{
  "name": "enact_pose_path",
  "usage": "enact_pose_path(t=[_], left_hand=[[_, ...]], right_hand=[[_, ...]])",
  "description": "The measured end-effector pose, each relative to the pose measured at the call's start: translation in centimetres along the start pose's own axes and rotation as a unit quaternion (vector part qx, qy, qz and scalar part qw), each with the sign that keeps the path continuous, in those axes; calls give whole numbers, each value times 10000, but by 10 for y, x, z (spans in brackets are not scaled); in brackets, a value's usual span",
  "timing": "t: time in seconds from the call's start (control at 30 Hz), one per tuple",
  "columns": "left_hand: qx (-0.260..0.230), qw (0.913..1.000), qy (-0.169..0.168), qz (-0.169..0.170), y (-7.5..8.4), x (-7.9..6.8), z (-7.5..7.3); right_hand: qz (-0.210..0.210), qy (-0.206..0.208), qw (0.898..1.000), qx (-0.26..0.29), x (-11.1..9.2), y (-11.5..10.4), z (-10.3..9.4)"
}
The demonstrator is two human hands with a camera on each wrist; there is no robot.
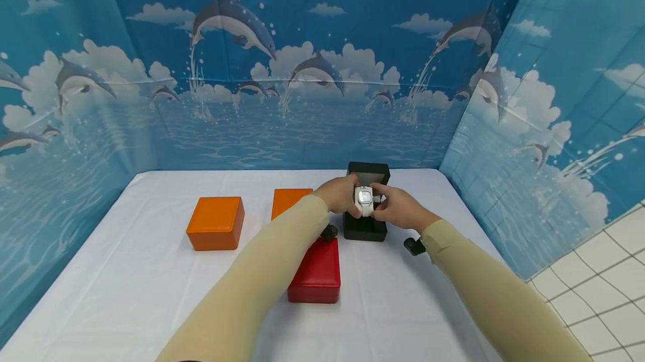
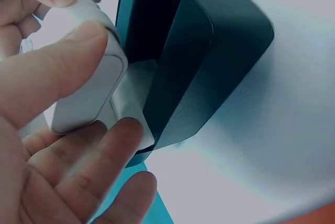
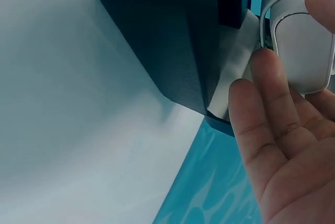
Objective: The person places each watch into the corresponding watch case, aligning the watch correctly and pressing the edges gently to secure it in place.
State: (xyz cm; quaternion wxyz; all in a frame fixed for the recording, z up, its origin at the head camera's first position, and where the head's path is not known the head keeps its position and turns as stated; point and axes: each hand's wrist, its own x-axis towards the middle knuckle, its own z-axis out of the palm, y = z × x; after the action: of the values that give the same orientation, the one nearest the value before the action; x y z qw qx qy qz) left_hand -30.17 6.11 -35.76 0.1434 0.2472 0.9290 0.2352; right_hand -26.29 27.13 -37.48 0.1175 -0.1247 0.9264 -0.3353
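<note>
A white watch (image 1: 365, 197) with a squarish face is held upright between both hands, over the open black watch box (image 1: 365, 231). My left hand (image 1: 340, 194) grips its left side, the thumb lying along the case in the left wrist view. From the right, my right hand (image 1: 400, 208) pinches the watch by its strap edge, with two fingers stretched beside it in the right wrist view. Inside the box, a pale grey lining (image 2: 137, 96) shows behind the watch. The box lid (image 1: 368, 169) stands raised at the back.
An orange box (image 1: 215, 222) sits on the left of the white-covered table (image 1: 151, 283). A second orange box (image 1: 290, 201) and a red box (image 1: 316, 275) are partly hidden by the left sleeve. Dolphin-printed curtains (image 1: 322, 127) hang behind and at the sides.
</note>
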Motion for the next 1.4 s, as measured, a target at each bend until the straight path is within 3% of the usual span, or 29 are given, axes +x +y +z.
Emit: enact_pose_path(t=[0.37, 0.63, 1.03, 1.2, 1.4], left_hand=[[302, 9993, -153, -139, 6, 5, 1], [808, 9963, -247, -139, 14, 8, 4], [1257, 9920, -122, -60, 25, -3, 5], [1538, 9879, -123, -160, 25, 1, 7], [1694, 9852, -53, -253, 29, -7, 11]], right_hand=[[-245, -93, 9997, 10, 6, 9, 3], [-270, -197, 9994, -112, 7, 17, 3], [-274, -268, 9990, -242, 10, 24, 3], [-294, -273, 9988, -277, 13, 26, 5], [-659, -356, 9968, -284, 16, 28, 9]])
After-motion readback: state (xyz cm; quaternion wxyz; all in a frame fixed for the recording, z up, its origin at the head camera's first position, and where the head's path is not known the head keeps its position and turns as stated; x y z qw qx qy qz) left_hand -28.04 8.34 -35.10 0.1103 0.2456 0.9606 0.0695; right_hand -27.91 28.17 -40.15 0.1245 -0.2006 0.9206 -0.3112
